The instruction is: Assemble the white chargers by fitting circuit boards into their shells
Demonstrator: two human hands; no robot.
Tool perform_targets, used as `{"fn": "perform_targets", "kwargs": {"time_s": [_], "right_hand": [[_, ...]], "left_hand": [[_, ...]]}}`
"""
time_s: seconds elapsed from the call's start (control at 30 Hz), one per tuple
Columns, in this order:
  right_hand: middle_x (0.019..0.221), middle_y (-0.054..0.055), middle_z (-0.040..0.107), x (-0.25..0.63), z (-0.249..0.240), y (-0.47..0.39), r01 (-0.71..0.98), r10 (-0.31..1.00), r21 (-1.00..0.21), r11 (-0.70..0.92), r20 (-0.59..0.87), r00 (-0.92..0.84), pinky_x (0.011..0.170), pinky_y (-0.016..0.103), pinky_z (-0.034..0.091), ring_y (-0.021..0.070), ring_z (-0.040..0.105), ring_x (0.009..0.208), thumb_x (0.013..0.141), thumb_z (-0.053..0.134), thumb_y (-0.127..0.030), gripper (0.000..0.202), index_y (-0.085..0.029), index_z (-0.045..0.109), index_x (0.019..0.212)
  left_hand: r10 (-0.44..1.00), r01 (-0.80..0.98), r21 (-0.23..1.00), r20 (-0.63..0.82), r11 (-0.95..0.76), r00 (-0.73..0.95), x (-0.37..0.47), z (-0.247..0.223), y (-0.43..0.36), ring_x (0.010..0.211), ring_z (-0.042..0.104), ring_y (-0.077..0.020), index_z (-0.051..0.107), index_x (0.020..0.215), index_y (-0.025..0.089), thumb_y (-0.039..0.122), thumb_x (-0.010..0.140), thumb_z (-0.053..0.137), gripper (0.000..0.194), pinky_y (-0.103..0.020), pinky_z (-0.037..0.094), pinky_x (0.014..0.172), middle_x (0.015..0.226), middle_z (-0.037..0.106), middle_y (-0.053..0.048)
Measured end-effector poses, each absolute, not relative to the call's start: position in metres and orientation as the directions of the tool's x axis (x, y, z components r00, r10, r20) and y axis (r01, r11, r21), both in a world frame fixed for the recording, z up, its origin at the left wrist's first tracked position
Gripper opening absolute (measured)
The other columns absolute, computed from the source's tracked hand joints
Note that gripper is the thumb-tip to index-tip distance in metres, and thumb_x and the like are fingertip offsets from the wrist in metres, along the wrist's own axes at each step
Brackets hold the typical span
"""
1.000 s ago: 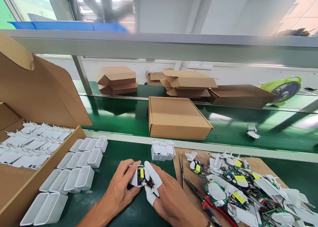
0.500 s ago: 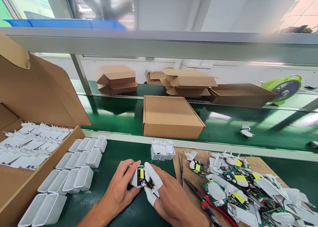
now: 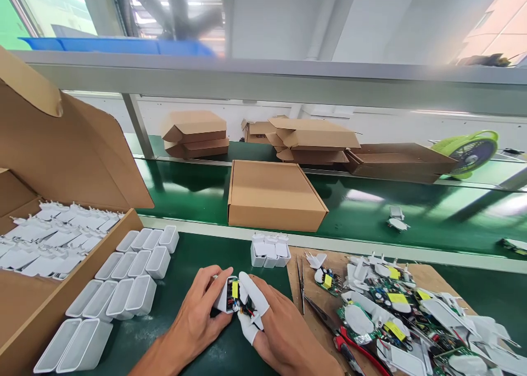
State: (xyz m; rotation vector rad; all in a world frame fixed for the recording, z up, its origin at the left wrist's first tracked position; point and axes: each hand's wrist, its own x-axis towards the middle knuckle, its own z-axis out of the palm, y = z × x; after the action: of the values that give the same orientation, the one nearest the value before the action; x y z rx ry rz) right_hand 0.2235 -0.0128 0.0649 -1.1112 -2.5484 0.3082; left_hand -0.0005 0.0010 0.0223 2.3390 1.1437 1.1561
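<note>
My left hand (image 3: 200,313) is closed around a small white plastic housing (image 3: 222,299), held just above the green mat. A circuit board (image 3: 235,291) with a yellow-wrapped part sits at the housing's open end, and I cannot tell how far it is inside. My right hand (image 3: 284,324), with white finger covers on thumb and forefinger, pinches the board's other end. Rows of open white housings (image 3: 140,295) stand to the left. On a brown board (image 3: 335,310) at right lies a pile of circuit boards with white plug parts (image 3: 397,296).
Left stands an open carton (image 3: 102,244) filled with white plug pieces. Tweezers (image 3: 300,282) and red-handled pliers (image 3: 341,335) lie right of my hands. A small white cluster of housings (image 3: 270,251) stands ahead. A closed cardboard box (image 3: 275,192) rests on the green conveyor belt (image 3: 185,192).
The cardboard box and the loose pieces on the belt have shifted left, and more of a circuit board shows at the right edge. My hands hold nearly the same pose.
</note>
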Motion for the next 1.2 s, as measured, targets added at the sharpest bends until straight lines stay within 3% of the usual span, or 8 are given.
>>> {"fn": "perform_targets", "kwargs": {"time_s": [0.23, 0.43, 0.73, 0.87, 0.97, 1.03, 1.1, 1.2], "right_hand": [[0.145, 0.028, 0.058, 0.222, 0.071, -0.013, 0.648, 0.707, -0.284, 0.707, 0.252, -0.661, 0.114, 0.046, 0.050, 0.0359, 0.058, 0.134, 0.069, 0.052, -0.003, 0.063, 0.000, 0.060, 0.131], [0.141, 0.020, 0.064, 0.220, 0.071, -0.016, 0.627, 0.671, -0.246, 0.740, 0.332, -0.663, 0.107, 0.044, 0.056, 0.0332, 0.065, 0.121, 0.069, 0.050, 0.001, 0.065, -0.006, 0.061, 0.133], [0.144, 0.016, 0.062, 0.222, 0.049, -0.012, 0.619, 0.715, -0.359, 0.699, 0.334, -0.614, 0.108, 0.045, 0.054, 0.0318, 0.062, 0.128, 0.079, 0.054, -0.003, 0.073, -0.014, 0.047, 0.151], [0.116, 0.015, 0.074, 0.220, 0.059, -0.013, 0.670, 0.791, -0.422, 0.611, 0.300, -0.533, 0.087, 0.044, 0.064, 0.0312, 0.073, 0.099, 0.090, 0.068, -0.025, 0.061, -0.014, 0.052, 0.147], [0.121, 0.016, 0.074, 0.233, 0.078, -0.009, 0.680, 0.813, -0.446, 0.581, 0.348, -0.466, 0.095, 0.046, 0.061, 0.0310, 0.072, 0.107, 0.097, 0.065, -0.038, 0.052, -0.018, 0.057, 0.144], [0.133, 0.015, 0.070, 0.252, 0.096, 0.003, 0.669, 0.838, -0.510, 0.540, 0.398, -0.373, 0.105, 0.046, 0.055, 0.0301, 0.068, 0.118, 0.101, 0.061, -0.039, 0.044, -0.022, 0.061, 0.142], [0.136, 0.012, 0.069, 0.276, 0.119, 0.025, 0.624, 0.891, -0.648, 0.437, 0.408, -0.200, 0.109, 0.046, 0.052, 0.0297, 0.066, 0.121, 0.099, 0.064, -0.042, 0.043, -0.024, 0.065, 0.138], [0.129, 0.010, 0.073, 0.312, 0.150, 0.079, 0.410, 0.959, -0.900, 0.149, 0.232, 0.161, 0.109, 0.043, 0.051, 0.0293, 0.067, 0.119, 0.092, 0.073, -0.043, 0.039, -0.023, 0.072, 0.125]], "left_hand": [[0.758, 0.511, 0.565, 0.547, -0.648, 0.356, 0.001, 0.021, 0.000, 0.110, 0.059, -0.0264, 0.041, 0.155, 0.026, 0.005, 0.089, 0.059, 0.071, -0.037, 0.058, 0.091, 0.129, 0.051, -0.013], [0.738, 0.490, 0.554, 0.553, -0.672, 0.386, 0.000, 0.024, 0.001, 0.114, 0.059, -0.0279, 0.041, 0.151, 0.025, 0.009, 0.095, 0.058, 0.060, -0.041, 0.057, 0.095, 0.129, 0.053, -0.014], [0.749, 0.427, 0.616, 0.535, -0.662, 0.390, 0.002, 0.019, 0.000, 0.119, 0.059, -0.0283, 0.039, 0.153, 0.027, 0.011, 0.096, 0.057, 0.062, -0.042, 0.056, 0.099, 0.134, 0.056, -0.014], [0.769, 0.361, 0.726, 0.357, -0.585, 0.530, 0.005, 0.025, -0.003, 0.128, 0.060, -0.0288, 0.037, 0.157, 0.029, 0.018, 0.096, 0.064, 0.068, -0.048, 0.051, 0.111, 0.144, 0.059, -0.013], [0.804, 0.428, 0.777, 0.164, -0.462, 0.571, -0.005, 0.021, -0.004, 0.140, 0.055, -0.0306, 0.040, 0.158, 0.030, 0.017, 0.093, 0.064, 0.071, -0.054, 0.044, 0.118, 0.155, 0.056, -0.012], [0.808, 0.456, 0.779, 0.107, -0.431, 0.580, -0.020, 0.020, 0.001, 0.144, 0.052, -0.0338, 0.041, 0.159, 0.032, 0.016, 0.086, 0.071, 0.081, -0.055, 0.046, 0.117, 0.161, 0.050, -0.011], [0.799, 0.437, 0.770, 0.152, -0.465, 0.582, -0.038, 0.031, 0.012, 0.138, 0.059, -0.0349, 0.043, 0.158, 0.037, 0.017, 0.083, 0.074, 0.083, -0.055, 0.053, 0.110, 0.160, 0.052, -0.010], [0.854, 0.391, 0.800, 0.268, -0.455, 0.446, -0.056, 0.080, 0.044, 0.114, 0.074, -0.0298, 0.058, 0.146, 0.041, 0.029, 0.093, 0.064, 0.055, -0.051, 0.061, 0.098, 0.142, 0.068, -0.007]]}}
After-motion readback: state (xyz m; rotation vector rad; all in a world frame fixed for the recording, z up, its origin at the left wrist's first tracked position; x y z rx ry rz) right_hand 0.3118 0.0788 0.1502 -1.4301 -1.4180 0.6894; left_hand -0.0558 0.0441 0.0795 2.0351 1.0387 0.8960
